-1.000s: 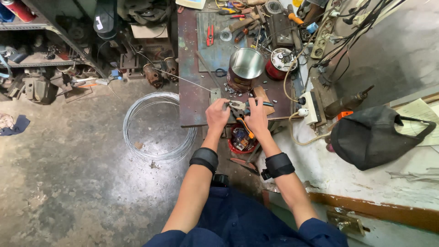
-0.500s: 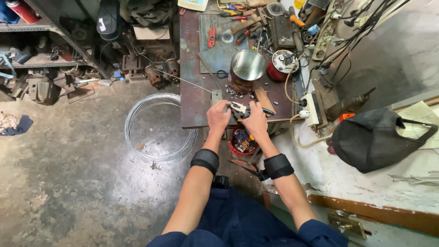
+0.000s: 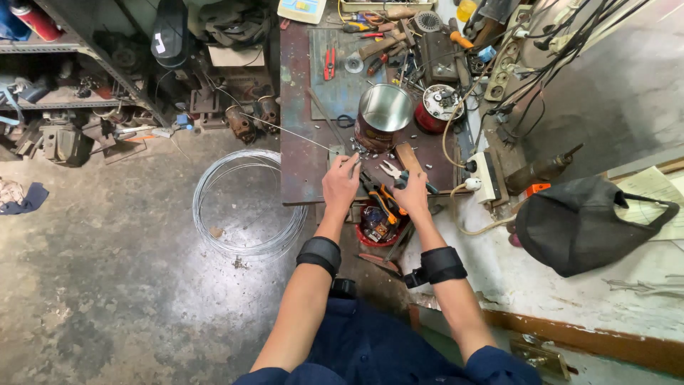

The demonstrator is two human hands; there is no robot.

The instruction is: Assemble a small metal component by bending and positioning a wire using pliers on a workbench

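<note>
Far out to the left of the left hand (image 3: 340, 187), a coil of wire (image 3: 246, 207) lies on the floor, and a thin straight wire (image 3: 288, 130) runs from that side across the desk (image 3: 299, 171) toward the fingers. The left hand rests at the near edge of the desk with its fingers drawn together, apparently pinching the wire end, though the grip itself is too small to confirm. Just to its right lie orange-handled pliers (image 3: 381, 196). The right hand (image 3: 412, 194) is closed around a teal-handled cutter (image 3: 399, 175), its jaws pointing back toward the left hand. Beyond both hands stands a metal tin (image 3: 383, 114), with small cut bits scattered at its foot. A clean cut probably calls for the wire held taut and steady, seated deep in the jaws, square to them.
</note>
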